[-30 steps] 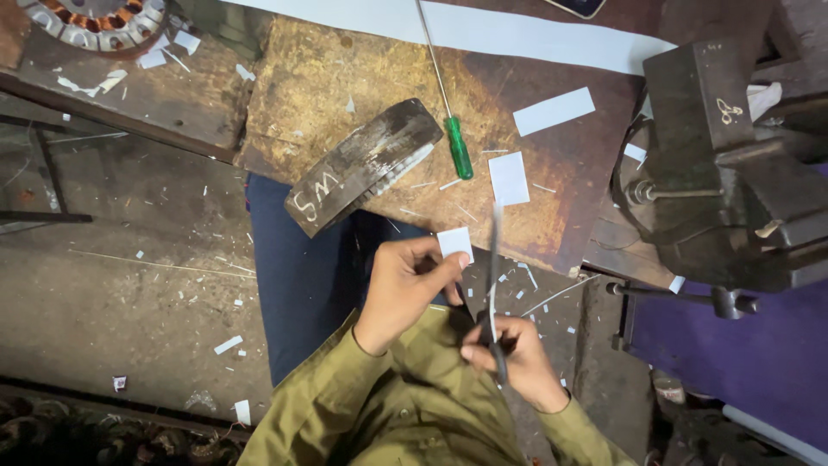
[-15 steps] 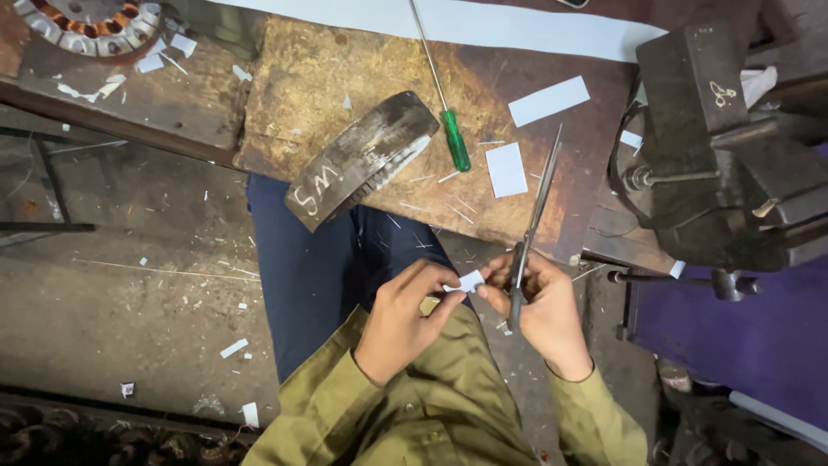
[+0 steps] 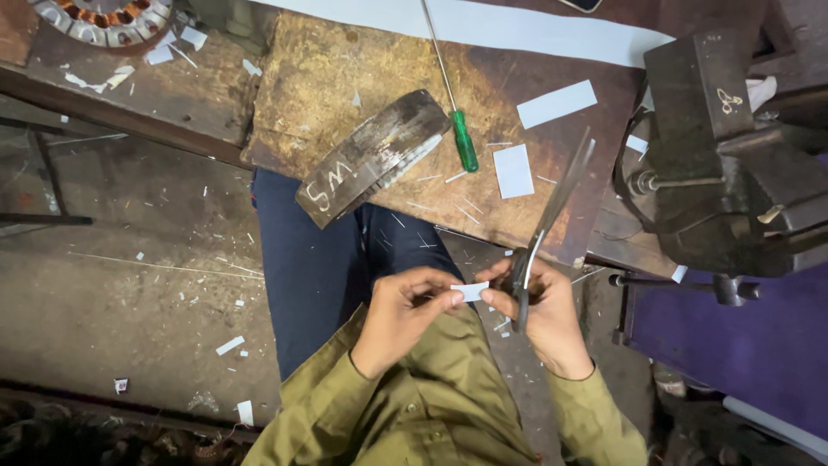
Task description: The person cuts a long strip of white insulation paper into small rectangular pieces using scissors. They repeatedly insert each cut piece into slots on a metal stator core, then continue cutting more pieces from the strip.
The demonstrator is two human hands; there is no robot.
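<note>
My left hand [image 3: 405, 315] pinches the left end of a small white paper strip [image 3: 470, 292]. My right hand [image 3: 539, 315] touches the strip's right end with its fingertips and also grips a pair of long scissors [image 3: 552, 207], whose blades point up and to the right over the bench edge. Both hands are held above my lap, just below the worn wooden workbench [image 3: 345, 86]. A curved metal stator segment [image 3: 371, 155] and a green-handled screwdriver [image 3: 457, 112] lie on the bench.
Cut white paper pieces [image 3: 514, 170] and a long white sheet [image 3: 483, 22] lie on the bench. A heavy dark bench vise [image 3: 733, 147] stands at the right. A wound motor stator [image 3: 103, 17] sits top left. Paper scraps litter the floor [image 3: 129, 276].
The hands have shifted slightly; the scissors have swung from nearly vertical to a slant up and right. The paper piece is now held between both hands' fingertips.
</note>
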